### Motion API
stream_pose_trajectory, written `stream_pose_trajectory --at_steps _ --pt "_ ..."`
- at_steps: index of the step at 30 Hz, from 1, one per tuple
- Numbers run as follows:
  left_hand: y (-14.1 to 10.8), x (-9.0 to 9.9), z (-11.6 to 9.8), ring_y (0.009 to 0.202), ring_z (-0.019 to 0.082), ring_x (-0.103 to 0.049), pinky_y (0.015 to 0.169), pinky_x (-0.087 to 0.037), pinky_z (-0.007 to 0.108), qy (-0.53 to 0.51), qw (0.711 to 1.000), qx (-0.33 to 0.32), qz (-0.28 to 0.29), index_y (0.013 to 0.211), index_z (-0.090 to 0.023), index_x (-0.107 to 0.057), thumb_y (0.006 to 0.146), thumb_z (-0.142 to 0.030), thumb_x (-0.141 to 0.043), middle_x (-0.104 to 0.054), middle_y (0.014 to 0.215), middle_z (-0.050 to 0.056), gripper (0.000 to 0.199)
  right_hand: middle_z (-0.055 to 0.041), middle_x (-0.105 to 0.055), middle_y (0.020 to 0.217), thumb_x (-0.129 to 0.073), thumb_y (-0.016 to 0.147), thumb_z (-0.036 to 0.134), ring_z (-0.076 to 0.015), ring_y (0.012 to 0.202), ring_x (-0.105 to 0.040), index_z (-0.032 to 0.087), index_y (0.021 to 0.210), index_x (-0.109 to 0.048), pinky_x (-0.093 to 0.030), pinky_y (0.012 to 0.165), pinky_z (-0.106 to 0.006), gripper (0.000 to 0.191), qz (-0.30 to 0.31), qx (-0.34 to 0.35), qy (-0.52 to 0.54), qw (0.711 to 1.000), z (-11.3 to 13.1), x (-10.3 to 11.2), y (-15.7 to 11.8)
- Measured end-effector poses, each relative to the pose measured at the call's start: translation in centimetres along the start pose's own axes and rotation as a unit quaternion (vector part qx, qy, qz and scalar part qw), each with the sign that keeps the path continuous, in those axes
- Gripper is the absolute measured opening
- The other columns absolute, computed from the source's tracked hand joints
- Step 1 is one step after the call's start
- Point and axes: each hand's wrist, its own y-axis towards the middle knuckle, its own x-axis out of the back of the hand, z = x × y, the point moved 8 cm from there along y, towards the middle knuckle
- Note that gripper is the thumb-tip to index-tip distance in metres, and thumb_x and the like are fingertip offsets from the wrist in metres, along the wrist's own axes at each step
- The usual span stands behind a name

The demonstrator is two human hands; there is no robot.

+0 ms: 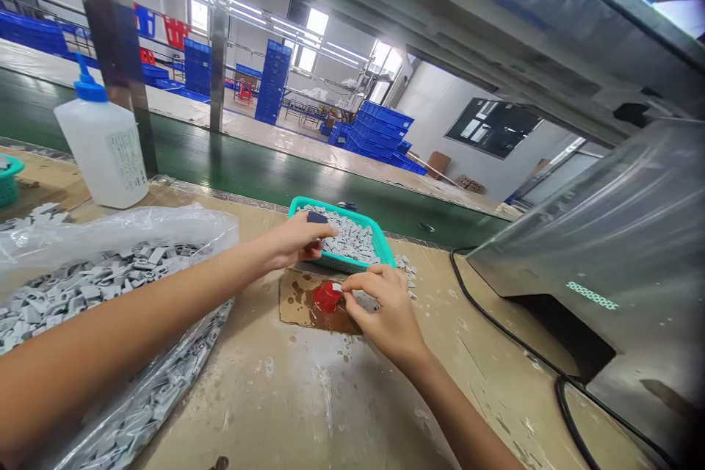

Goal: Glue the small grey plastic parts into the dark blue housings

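My left hand (300, 241) is closed at the near left rim of a green plastic basket (385, 248). A small dark, block-like piece (318, 218) shows at its fingers; its kind is unclear. My right hand (382, 301) pinches a small light-grey plastic piece (337, 286) between thumb and forefinger. That piece is at the edge of a glossy red object (327, 298), which lies on a wet, stained piece of cardboard (291, 308). Many small grey plastic parts (352, 237) fill the basket behind both hands.
On the left lies a clear plastic bag (214, 224) of grey parts, with a white bottle (104, 147) behind it. A green conveyor belt (242, 161) runs along the back. At right stand a metal housing (622, 235) and a black cable (496, 323).
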Motion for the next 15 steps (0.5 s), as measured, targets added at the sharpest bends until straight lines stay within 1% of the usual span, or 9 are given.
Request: stream_pose_trajectory --at_steps 2,5,8,10,12,15 --pt "0.2 -0.2 0.3 0.047 0.006 -0.042 0.04 -0.031 0.016 -0.039 0.999 0.021 0.004 0.061 -0.016 -0.04 0.064 -0.001 -0.052 -0.044 0.055 -0.002 0.019 0.0045 -0.064 0.072 -0.053 0.071 0.011 -0.0188 0.079 -0.049 0.022 0.067 -0.059 -0.027 0.077 -0.037 0.014 -0.008 0.014 -0.008 1.0 0.4 0.0 0.0" --pt "0.4 -0.4 0.0 0.048 0.006 -0.045 0.042 -0.034 0.017 -0.054 0.998 0.012 0.011 0.059 -0.015 -0.04 0.064 0.004 -0.045 -0.046 0.056 0.0 0.02 0.0046 -0.065 0.071 -0.053 0.073 0.011 -0.0189 0.079 -0.048 0.022 0.067 -0.06 -0.025 0.076 -0.037 0.014 -0.027 0.03 -0.012 0.999 0.8 0.3 0.0" --pt "0.2 -0.7 -0.6 0.051 0.005 -0.047 0.05 -0.041 0.018 -0.062 0.998 -0.014 0.028 0.058 -0.014 -0.042 0.067 0.003 -0.048 -0.047 0.057 -0.001 0.02 0.004 -0.065 0.071 -0.053 0.072 0.011 -0.0187 0.078 -0.048 0.021 0.067 -0.06 -0.025 0.076 -0.037 0.014 -0.044 0.035 -0.01 0.998 0.9 0.5 -0.2" --pt "0.0 -1.0 -1.0 0.053 0.005 -0.049 0.056 -0.044 0.019 -0.059 0.996 -0.034 0.049 0.058 -0.013 -0.045 0.07 -0.002 -0.052 -0.048 0.056 -0.002 0.017 0.0033 -0.066 0.071 -0.054 0.072 0.011 -0.0191 0.078 -0.048 0.021 0.066 -0.061 -0.025 0.076 -0.037 0.013 -0.054 0.034 -0.011 0.998 0.9 0.6 -0.4" --pt "-0.1 -1.3 -1.4 0.054 0.006 -0.052 0.06 -0.045 0.021 -0.063 0.994 -0.058 0.066 0.063 -0.012 -0.049 0.071 -0.007 -0.055 -0.049 0.055 -0.002 0.011 0.0027 -0.066 0.071 -0.054 0.071 0.011 -0.0194 0.078 -0.048 0.021 0.066 -0.061 -0.026 0.075 -0.036 0.013 -0.061 0.031 -0.014 0.998 0.8 0.7 -0.5" --pt "0.0 -0.9 -1.8 0.053 0.007 -0.055 0.06 -0.047 0.022 -0.074 0.993 -0.079 0.053 0.072 -0.011 -0.051 0.074 -0.009 -0.055 -0.05 0.052 -0.003 0.005 0.0021 -0.066 0.071 -0.054 0.071 0.012 -0.0194 0.077 -0.048 0.021 0.065 -0.061 -0.026 0.074 -0.036 0.013 -0.063 0.029 -0.02 0.997 0.8 0.6 -0.7"
